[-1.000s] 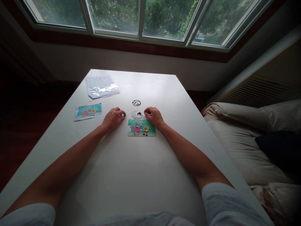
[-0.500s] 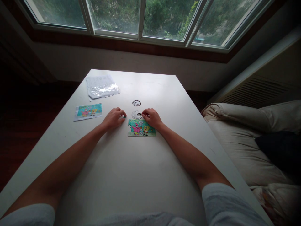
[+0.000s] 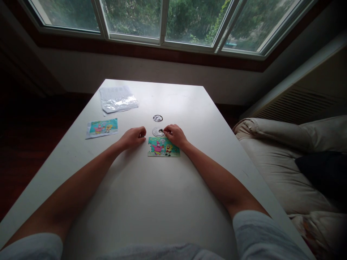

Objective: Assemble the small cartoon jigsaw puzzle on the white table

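Observation:
A small jigsaw puzzle point(image 3: 163, 147) with cartoon figures on teal lies on the white table, its left edge uneven with knobs and gaps. Just left of it, my left hand point(image 3: 135, 138) is closed in a pinch; the puzzle piece between its fingers is mostly hidden now. My right hand point(image 3: 175, 135) rests at the puzzle's top right corner and covers part of it. Its fingers are bent together, tips beside a round ring cover point(image 3: 156, 132) set in the tabletop; whatever they hold is hidden.
A picture sheet point(image 3: 103, 128) with the same cartoon figures lies at the left. Behind it is a clear plastic bag point(image 3: 118, 101) with papers. Another round hole point(image 3: 157, 118) is in the white table point(image 3: 162, 202). A beige sofa point(image 3: 260, 162) stands to the right, windows beyond.
My left hand has turned and its fingers have drawn closer together by the puzzle's left edge, so the teal piece at its fingertips no longer shows clearly. My right hand has stayed put.

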The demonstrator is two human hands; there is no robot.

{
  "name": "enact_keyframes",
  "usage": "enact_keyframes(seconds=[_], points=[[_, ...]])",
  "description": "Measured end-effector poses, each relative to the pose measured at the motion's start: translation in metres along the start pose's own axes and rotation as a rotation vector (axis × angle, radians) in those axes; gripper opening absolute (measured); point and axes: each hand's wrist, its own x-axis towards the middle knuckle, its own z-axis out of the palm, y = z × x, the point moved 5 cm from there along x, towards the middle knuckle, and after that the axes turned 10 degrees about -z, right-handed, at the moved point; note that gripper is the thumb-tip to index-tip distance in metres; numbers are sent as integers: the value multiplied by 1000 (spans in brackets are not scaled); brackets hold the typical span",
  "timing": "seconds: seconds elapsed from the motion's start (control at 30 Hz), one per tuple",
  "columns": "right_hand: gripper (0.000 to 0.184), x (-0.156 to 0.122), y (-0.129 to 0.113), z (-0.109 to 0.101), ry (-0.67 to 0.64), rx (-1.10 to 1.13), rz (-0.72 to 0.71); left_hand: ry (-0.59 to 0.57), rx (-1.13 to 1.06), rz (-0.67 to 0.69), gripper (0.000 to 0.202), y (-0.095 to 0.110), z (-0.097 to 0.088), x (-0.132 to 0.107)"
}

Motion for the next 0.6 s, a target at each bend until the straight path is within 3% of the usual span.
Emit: enact_keyframes(seconds=[0.2,0.4,0.6], points=[[6,0,-5,-1,-13,24,-12,20,-110,-53,19,14,-4,-5],[9,1,-5,-4,3,53,-14,-9,-222,-96,20,23,6,-8],[15,0,16,-20,167,91,105,27,-182,-93,17,28,9,-11]])
